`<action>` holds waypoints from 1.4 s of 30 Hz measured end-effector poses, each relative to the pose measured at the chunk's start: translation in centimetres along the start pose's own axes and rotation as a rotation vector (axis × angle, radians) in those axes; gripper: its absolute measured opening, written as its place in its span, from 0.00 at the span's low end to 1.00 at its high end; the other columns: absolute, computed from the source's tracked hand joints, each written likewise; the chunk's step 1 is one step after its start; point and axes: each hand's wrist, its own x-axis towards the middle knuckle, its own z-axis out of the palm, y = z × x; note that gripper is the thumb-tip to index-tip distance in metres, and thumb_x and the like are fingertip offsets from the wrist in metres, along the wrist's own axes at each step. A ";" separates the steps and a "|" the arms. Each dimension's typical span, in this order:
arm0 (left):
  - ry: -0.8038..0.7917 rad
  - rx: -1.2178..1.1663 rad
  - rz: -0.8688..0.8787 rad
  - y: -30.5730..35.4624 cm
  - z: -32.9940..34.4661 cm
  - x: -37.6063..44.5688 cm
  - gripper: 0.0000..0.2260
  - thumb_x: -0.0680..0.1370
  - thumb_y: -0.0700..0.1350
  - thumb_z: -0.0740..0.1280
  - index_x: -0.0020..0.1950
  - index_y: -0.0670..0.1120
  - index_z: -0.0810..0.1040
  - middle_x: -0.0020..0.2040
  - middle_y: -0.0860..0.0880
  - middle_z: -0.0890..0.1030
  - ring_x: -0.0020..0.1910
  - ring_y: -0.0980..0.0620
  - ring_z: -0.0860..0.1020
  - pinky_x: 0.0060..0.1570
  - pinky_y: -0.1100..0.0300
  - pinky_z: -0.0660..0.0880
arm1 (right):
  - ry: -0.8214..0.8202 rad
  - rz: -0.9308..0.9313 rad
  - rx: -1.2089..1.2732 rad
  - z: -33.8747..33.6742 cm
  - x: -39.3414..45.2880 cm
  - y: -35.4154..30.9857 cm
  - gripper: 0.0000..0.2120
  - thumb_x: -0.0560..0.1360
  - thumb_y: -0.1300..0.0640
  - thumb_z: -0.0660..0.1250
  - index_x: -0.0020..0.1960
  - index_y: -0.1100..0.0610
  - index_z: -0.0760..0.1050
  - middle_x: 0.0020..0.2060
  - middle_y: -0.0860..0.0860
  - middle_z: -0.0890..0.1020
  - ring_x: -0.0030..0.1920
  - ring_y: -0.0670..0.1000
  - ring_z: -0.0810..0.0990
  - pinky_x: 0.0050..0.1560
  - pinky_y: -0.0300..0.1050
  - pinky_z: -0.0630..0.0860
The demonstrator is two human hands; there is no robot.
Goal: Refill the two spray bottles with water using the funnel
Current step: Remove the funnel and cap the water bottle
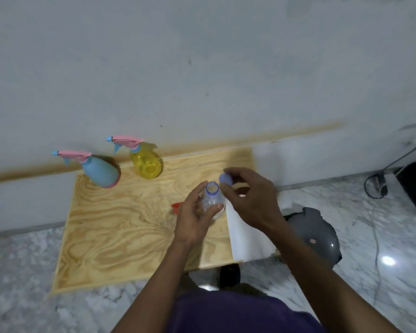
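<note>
- Right now a clear plastic water bottle [211,200] with a bluish neck ring stands uncapped near the middle of the pale plywood table [120,224], its mouth open to the ceiling.
- Left hand [195,219] wraps round the bottle's body, thumb across the front.
- Right hand [252,200] pinches the round blue cap [225,179] in its fingertips, just beside the bottle's mouth.
- At the table's far edge, against the wall, stand two spray bottles with pink triggers: a light blue opaque one [99,171] on the left, a see-through yellow one [146,164] near it.
- A small red piece [176,206], perhaps the funnel, peeks out beside the left hand; I cannot tell for sure.
</note>
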 end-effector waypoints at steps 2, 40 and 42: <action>0.039 0.033 0.026 0.3 0.3 -0.7 0.30 0.70 0.58 0.75 0.71 0.57 0.73 0.63 0.51 0.82 0.59 0.52 0.82 0.59 0.49 0.79 | -0.110 -0.145 -0.106 0.2 0.4 -0.3 0.15 0.73 0.60 0.73 0.59 0.58 0.81 0.51 0.50 0.84 0.47 0.45 0.82 0.45 0.39 0.80; 0.095 -0.011 0.000 -0.4 1.6 -1.3 0.29 0.76 0.42 0.74 0.75 0.49 0.69 0.62 0.48 0.81 0.52 0.67 0.80 0.50 0.66 0.78 | -0.196 -0.171 -0.255 2.2 0.6 1.4 0.14 0.73 0.52 0.74 0.55 0.58 0.80 0.46 0.49 0.77 0.42 0.47 0.75 0.43 0.34 0.69; 0.101 0.008 0.009 -0.6 1.5 -1.2 0.28 0.76 0.43 0.73 0.75 0.49 0.70 0.60 0.47 0.82 0.50 0.63 0.80 0.47 0.70 0.75 | -0.175 -0.144 -0.258 2.7 0.3 1.6 0.16 0.73 0.49 0.73 0.57 0.55 0.79 0.50 0.49 0.78 0.44 0.48 0.77 0.44 0.41 0.74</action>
